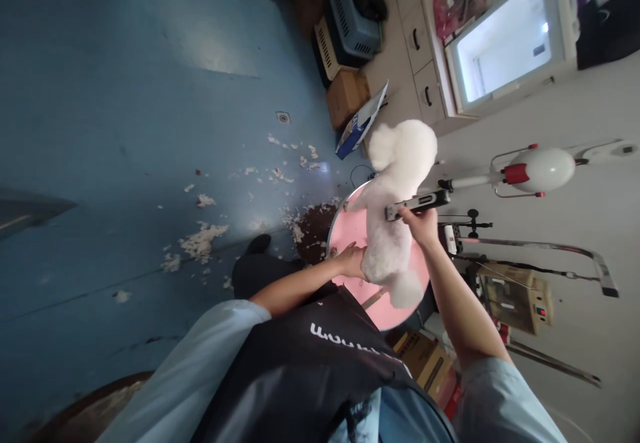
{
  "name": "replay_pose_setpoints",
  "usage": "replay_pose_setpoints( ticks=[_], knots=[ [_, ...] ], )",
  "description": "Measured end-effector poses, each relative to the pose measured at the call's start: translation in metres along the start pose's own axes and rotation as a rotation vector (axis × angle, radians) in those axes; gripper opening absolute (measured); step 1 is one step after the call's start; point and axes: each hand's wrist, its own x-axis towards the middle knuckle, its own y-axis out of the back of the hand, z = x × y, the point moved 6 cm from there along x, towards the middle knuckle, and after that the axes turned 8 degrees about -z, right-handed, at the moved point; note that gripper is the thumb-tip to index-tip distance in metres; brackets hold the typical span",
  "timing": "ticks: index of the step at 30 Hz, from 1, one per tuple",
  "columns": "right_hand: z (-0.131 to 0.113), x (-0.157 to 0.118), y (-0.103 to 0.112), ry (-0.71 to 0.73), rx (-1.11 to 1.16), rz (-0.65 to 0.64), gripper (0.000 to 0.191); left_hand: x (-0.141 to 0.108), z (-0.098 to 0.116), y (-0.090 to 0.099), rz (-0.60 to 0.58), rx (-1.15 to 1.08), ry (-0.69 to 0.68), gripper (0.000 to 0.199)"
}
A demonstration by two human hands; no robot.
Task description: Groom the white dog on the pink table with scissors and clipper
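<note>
A white dog (389, 240) stands on a round pink grooming table (345, 228), its fluffy head away from me and its pom-pom tail nearest. The coat on its back is short; head and tail are fuller. My right hand (423, 225) is closed around a black and silver hair clipper (417, 203), whose blade end rests at the dog's back. Low at the dog's rear left side, my left hand (351, 261) grips a hind leg, with its fingertips partly hidden by the body.
Clumps of cut white hair (203, 242) lie on the blue floor. Pet carriers (353, 20) and a cardboard box (346, 98) stand beside drawers (417, 43). A white and red dryer (537, 170) and a metal arm (550, 248) are at the right.
</note>
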Motion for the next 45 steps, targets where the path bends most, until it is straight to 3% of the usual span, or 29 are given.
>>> replay_pose_setpoints(
  ticks=[3,4,8,9,13,14,18,19,23,28,33,38,39,43,45],
  knots=[
    [-0.002,0.017,-0.019,-0.018,-0.112,-0.175,0.04,0.002,0.005,-0.003,-0.015,-0.008,0.024,0.07],
    [-0.006,0.022,-0.021,-0.001,-0.148,-0.163,0.039,0.002,0.006,-0.004,-0.013,-0.006,0.024,0.065],
    [-0.024,0.048,-0.012,0.065,-0.251,0.095,0.037,-0.001,0.006,-0.003,0.004,0.015,0.002,0.053],
    [-0.028,0.055,-0.014,0.057,-0.281,0.096,0.037,-0.001,0.006,-0.002,0.002,0.022,-0.005,0.051],
    [-0.033,0.076,-0.036,0.018,-0.375,-0.143,0.033,0.0,0.006,-0.003,-0.013,0.041,-0.014,0.045],
    [-0.034,0.078,-0.036,0.03,-0.385,-0.133,0.034,0.0,0.006,-0.004,-0.008,0.034,-0.016,0.045],
    [-0.043,0.085,-0.019,0.138,-0.389,0.124,0.042,0.002,0.006,-0.007,0.015,-0.014,-0.03,0.046],
    [-0.042,0.088,-0.021,0.143,-0.396,0.106,0.044,0.002,0.006,-0.008,0.015,-0.017,-0.029,0.047],
    [-0.029,0.101,-0.041,0.064,-0.433,-0.167,0.044,0.002,0.007,-0.008,0.007,-0.01,-0.031,0.05],
    [-0.038,0.117,-0.024,0.14,-0.421,0.092,0.046,-0.001,0.011,-0.006,-0.022,-0.013,-0.038,0.048],
    [-0.03,0.127,-0.055,0.028,-0.55,-0.165,0.042,-0.001,0.012,-0.008,-0.022,-0.011,-0.054,0.042],
    [-0.037,0.13,-0.053,0.044,-0.592,0.015,0.045,0.0,0.01,-0.011,-0.049,0.036,-0.06,0.043],
    [-0.036,0.129,-0.057,0.024,-0.605,-0.009,0.046,0.001,0.009,-0.011,-0.054,0.042,-0.058,0.046],
    [-0.027,0.115,-0.087,-0.071,-0.724,-0.308,0.044,0.003,0.006,-0.011,-0.077,0.053,-0.042,0.056],
    [-0.03,0.109,-0.089,-0.071,-0.758,-0.267,0.045,0.004,0.007,-0.013,-0.118,0.071,-0.039,0.055]
  ],
)
